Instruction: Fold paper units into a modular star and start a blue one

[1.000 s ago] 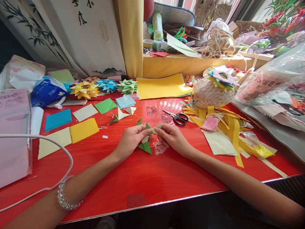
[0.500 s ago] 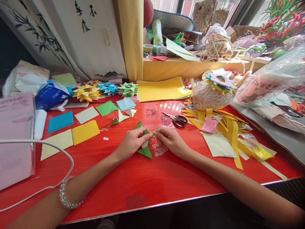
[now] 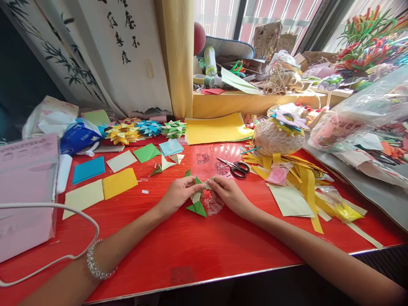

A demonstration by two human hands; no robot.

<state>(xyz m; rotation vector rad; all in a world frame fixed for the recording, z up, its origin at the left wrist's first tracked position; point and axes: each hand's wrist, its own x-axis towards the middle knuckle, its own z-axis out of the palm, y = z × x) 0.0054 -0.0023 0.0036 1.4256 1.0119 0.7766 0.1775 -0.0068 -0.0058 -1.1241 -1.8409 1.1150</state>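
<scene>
Above the middle of the red table (image 3: 204, 255), both my hands are closed on one folded paper model (image 3: 197, 208) of green and cream pieces. My left hand (image 3: 180, 193) pinches its left side between thumb and fingers. At its upper right, the fingertips of my right hand (image 3: 229, 193) grip a pale corner. Fingers hide the centre of the model; green points show above and below my left thumb. Beyond my hands lie a few small folded paper pieces (image 3: 166, 164), green and white. Black-handled scissors (image 3: 239, 170) rest just past my right hand.
Paper stacks lie left: blue (image 3: 88, 170), yellow (image 3: 120, 183), cream (image 3: 84, 197) and green (image 3: 146, 153). Finished paper stars (image 3: 123, 132) line the back. Yellow strips (image 3: 309, 191) and a textured round object (image 3: 277, 137) stand right. A white cable (image 3: 92, 221) loops beside my left forearm.
The view has tilted upward a little, so everything sits slightly lower in the picture. My hands keep their grip on the paper model, with only a slight shift of the fingers.
</scene>
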